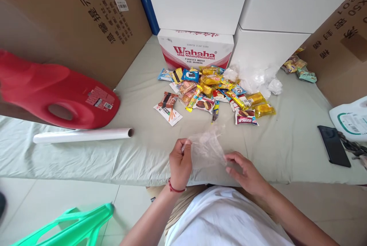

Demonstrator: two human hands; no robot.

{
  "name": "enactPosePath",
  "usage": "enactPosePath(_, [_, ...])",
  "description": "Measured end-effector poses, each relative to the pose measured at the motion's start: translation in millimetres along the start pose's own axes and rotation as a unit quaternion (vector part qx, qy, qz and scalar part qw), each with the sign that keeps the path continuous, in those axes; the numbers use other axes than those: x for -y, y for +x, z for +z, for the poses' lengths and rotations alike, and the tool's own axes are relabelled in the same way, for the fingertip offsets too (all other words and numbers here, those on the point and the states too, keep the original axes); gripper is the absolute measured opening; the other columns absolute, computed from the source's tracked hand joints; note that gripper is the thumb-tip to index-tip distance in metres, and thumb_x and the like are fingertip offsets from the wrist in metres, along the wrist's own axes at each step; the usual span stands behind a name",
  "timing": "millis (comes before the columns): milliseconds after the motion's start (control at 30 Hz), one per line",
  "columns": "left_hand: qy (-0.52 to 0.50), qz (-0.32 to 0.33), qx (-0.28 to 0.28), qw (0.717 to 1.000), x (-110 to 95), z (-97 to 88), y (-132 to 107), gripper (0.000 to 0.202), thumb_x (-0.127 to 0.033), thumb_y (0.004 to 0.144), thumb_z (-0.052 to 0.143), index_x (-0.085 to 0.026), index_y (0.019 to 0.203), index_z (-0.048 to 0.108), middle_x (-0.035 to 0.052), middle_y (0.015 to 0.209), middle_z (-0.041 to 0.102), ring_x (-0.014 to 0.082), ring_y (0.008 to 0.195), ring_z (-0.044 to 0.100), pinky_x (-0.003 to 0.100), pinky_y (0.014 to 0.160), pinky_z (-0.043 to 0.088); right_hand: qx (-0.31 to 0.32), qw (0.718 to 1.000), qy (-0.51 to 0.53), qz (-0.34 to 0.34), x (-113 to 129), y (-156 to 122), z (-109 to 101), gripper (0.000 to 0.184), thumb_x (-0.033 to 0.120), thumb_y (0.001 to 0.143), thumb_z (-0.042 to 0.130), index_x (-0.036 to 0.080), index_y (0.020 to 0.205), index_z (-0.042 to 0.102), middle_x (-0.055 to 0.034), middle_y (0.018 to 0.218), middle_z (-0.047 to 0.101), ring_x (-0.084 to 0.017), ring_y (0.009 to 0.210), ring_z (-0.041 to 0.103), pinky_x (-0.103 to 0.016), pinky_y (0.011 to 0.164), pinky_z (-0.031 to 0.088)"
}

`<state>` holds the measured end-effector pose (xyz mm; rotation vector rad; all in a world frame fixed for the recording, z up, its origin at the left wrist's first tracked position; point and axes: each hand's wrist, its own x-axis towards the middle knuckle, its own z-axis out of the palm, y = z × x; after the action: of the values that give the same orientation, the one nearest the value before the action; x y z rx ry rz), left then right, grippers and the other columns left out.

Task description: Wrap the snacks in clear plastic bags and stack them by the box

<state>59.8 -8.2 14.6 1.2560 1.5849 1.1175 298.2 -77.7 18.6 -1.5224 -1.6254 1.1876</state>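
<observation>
A clear plastic bag (207,150) stretches between my two hands above the front of the cloth-covered surface. My left hand (181,160), with a red cord at the wrist, is closed on the bag's left edge, thumb pressed over the fingers. At the bag's right edge is my right hand (246,171), its thumb and forefinger apart and the fingertips close to or touching the plastic. Beyond the bag lies a pile of wrapped snacks (205,102) in yellow, blue and white. A crumpled heap of clear plastic bags (259,80) sits right of the pile.
A white roll (83,136) and a red jug (60,93) lie at left. A Wahaha carton (196,52) stands behind the snacks. Right are a black phone (333,146), a white bottle (351,118) and a cardboard box (341,55). A green stool (74,225) stands below.
</observation>
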Motion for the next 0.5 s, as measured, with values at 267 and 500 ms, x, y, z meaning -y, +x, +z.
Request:
enactPosePath(267, [-0.036, 0.036, 0.081, 0.995, -8, 10.9, -27, 0.031, -0.047, 0.099, 0.051, -0.020, 0.097, 0.065, -0.0047, 0.063, 0.048, 0.0106, 0.054, 0.038, 0.024, 0.055, 0.032, -0.032, 0.991, 0.112, 0.060, 21, 75, -2, 0.058, 0.059, 0.081, 0.075, 0.022, 0.125, 0.066, -0.0080, 0.113, 0.072, -0.025, 0.110, 0.068, -0.040, 0.099, 0.053])
enactPosePath(500, [-0.234, -0.195, 0.039, 0.952, 21, -11.3, -34, 0.052, -0.067, 0.094, 0.049, -0.018, 0.104, 0.062, -0.0094, 0.055, 0.030, 0.0092, 0.047, 0.023, 0.022, 0.045, 0.022, -0.056, 0.962, 0.251, 0.090, 29, 105, 25, 0.040, 0.061, 0.081, 0.068, 0.022, 0.085, 0.060, 0.0073, 0.054, 0.050, -0.012, 0.047, 0.046, -0.024, 0.045, 0.043])
